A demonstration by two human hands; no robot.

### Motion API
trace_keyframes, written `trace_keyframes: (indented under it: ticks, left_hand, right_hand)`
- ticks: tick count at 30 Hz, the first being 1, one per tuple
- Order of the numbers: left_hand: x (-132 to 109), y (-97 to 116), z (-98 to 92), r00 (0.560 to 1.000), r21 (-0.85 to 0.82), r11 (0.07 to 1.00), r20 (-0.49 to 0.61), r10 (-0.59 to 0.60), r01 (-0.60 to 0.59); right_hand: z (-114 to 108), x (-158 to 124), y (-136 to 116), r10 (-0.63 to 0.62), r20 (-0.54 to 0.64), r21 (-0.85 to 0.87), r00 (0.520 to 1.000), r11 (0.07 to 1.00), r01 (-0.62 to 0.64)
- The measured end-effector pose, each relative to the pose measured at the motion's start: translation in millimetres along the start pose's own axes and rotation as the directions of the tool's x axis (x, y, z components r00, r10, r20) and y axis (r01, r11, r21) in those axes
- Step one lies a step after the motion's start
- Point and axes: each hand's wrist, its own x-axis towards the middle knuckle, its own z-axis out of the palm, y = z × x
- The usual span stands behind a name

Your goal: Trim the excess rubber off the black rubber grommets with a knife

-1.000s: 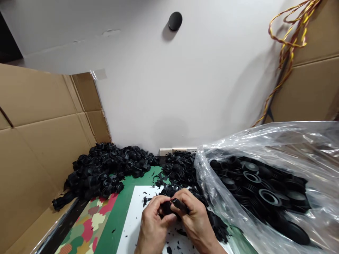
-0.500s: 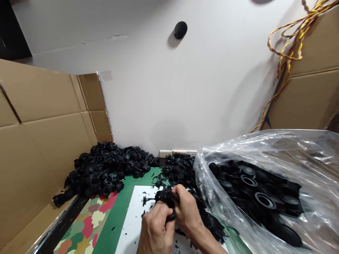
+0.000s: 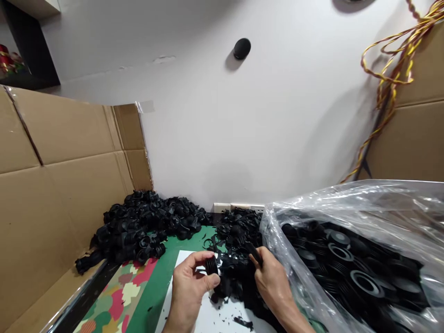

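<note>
My left hand (image 3: 190,284) pinches a black ribbed rubber sleeve (image 3: 211,266) between thumb and fingertips above the white sheet (image 3: 173,298). To its right, my right hand (image 3: 272,277) is closed round a black bar-like handle (image 3: 254,252); the rest of that tool cannot be made out against the dark scraps. Black rubber trimmings (image 3: 239,233) are heaped behind and between the hands, with smaller bits strewn over the sheet. The two hands are apart.
Ribbed black rubber parts (image 3: 138,226) are piled at the back left, by a cardboard panel (image 3: 83,194). On the right, a clear plastic bag (image 3: 277,208) holds more black parts (image 3: 364,282). A green mat (image 3: 149,296) lies under the sheet. Twisted yellow-brown wires (image 3: 388,88) hang upper right.
The hands were together over a black part and have moved apart. My left hand now holds the ribbed sleeve up at left; my right hand has shifted right with the handle.
</note>
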Motion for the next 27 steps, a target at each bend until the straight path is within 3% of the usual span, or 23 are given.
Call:
trace_keyframes:
  ticks: [2, 5, 8, 13, 18, 23, 27]
  left_hand:
    - [5, -1, -4.8, 0.992, -0.164, 0.985, -0.106, -0.062, 0.044]
    - [12, 3, -12.9, 0.947, -0.390, 0.917, -0.253, -0.198, 0.087]
    - [14, 6, -16.4, 0.932, -0.424, 0.898, -0.267, -0.246, 0.116]
    - [7, -1, -10.7, 0.945, -0.430, 0.876, -0.129, -0.300, 0.219]
    - [2, -11, -7.8, 0.969, -0.375, 0.894, 0.062, -0.240, 0.246]
    - [0, -11, -7.7, 0.965, -0.329, 0.907, 0.111, -0.239, 0.263]
    - [-2, -9, -5.2, 0.961, -0.260, 0.929, 0.154, -0.228, 0.262]
  right_hand:
    - [-3, 0, 0, 0.025, -0.005, -0.019, 1.000, 1.000, -0.025]
    - [-4, -1, -3, 0.036, 0.009, -0.032, 0.999, 0.999, -0.036]
    - [-1, -5, -9, 0.027, 0.041, -0.026, 0.999, 0.999, -0.026]
    - [-2, -12, -27, -0.061, 0.132, 0.164, 0.989, 0.986, 0.039]
    - [-6, -15, -42, -0.040, 0.222, 0.407, 0.974, 0.912, -0.055]
    - [-4, -17, -50, -0.001, 0.258, 0.450, 0.966, 0.885, -0.119]
    - [0, -23, -57, -0.059, 0.355, 0.434, 0.933, 0.894, -0.109]
